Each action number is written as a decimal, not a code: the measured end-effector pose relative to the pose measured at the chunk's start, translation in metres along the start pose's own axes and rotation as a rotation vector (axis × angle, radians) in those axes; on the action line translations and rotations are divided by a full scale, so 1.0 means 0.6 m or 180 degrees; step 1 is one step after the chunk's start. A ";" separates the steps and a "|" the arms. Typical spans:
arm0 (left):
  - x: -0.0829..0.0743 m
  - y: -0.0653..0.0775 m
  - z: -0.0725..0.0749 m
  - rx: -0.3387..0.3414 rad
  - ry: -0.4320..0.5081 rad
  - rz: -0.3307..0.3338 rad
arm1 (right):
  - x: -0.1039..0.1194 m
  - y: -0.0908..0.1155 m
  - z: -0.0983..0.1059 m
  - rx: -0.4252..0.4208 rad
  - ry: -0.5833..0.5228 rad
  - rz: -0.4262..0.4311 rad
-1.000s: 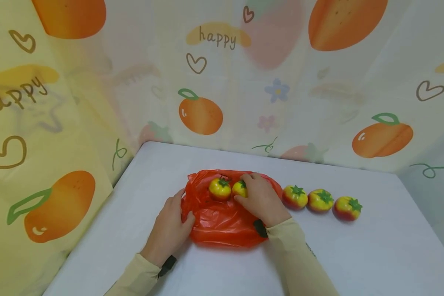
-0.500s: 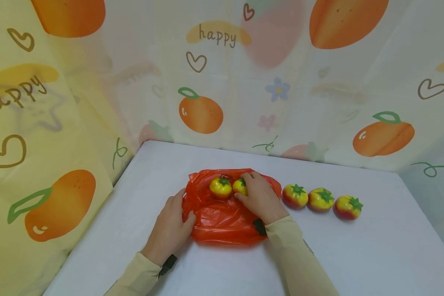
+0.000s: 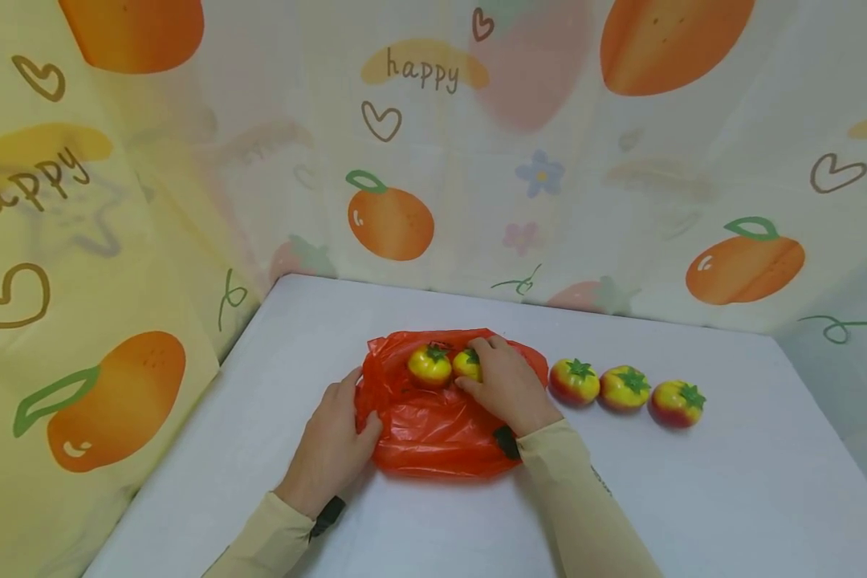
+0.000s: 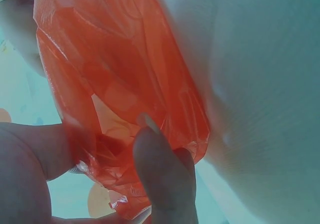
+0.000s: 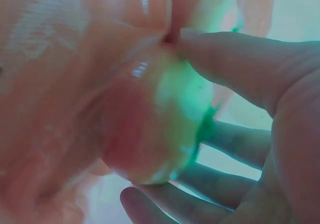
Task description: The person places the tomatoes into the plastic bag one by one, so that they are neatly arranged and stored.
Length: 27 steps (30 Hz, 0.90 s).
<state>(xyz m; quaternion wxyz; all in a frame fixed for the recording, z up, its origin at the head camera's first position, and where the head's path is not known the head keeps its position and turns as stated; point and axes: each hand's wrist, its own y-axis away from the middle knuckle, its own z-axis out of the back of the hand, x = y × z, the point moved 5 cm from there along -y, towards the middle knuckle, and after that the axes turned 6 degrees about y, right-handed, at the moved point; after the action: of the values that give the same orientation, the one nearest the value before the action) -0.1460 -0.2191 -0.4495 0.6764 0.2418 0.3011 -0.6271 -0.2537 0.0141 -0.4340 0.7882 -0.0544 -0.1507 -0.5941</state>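
Note:
A red plastic bag (image 3: 437, 433) lies on the white table, its mouth spread at the far side. My left hand (image 3: 330, 445) holds the bag's left side, and the left wrist view shows the thumb laid over the crumpled film (image 4: 120, 73). At the bag's mouth my right hand (image 3: 513, 389) grips a red-and-yellow fruit with a green star-shaped top (image 3: 466, 366). Thumb and fingers surround this glossy fruit (image 5: 150, 119) in the right wrist view. Just left of it, a second such fruit (image 3: 429, 368) sits in the bag's mouth.
Three more fruits of the same kind stand in a row right of the bag: a near one (image 3: 574, 381), a middle one (image 3: 624, 389) and an outer one (image 3: 677, 404). A fruit-printed curtain (image 3: 462, 185) closes off the table's back and left edges.

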 end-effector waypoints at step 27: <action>-0.005 -0.007 -0.006 0.0301 -0.0181 0.0302 | -0.278 0.178 0.167 -0.0899 0.0142 -0.0418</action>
<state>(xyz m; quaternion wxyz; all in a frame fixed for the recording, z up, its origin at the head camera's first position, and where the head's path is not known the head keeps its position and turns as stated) -0.1508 -0.2148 -0.4500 0.7015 0.2696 0.2400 -0.6145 -0.2109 0.2249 -0.3794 0.7354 -0.1415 -0.0513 -0.6607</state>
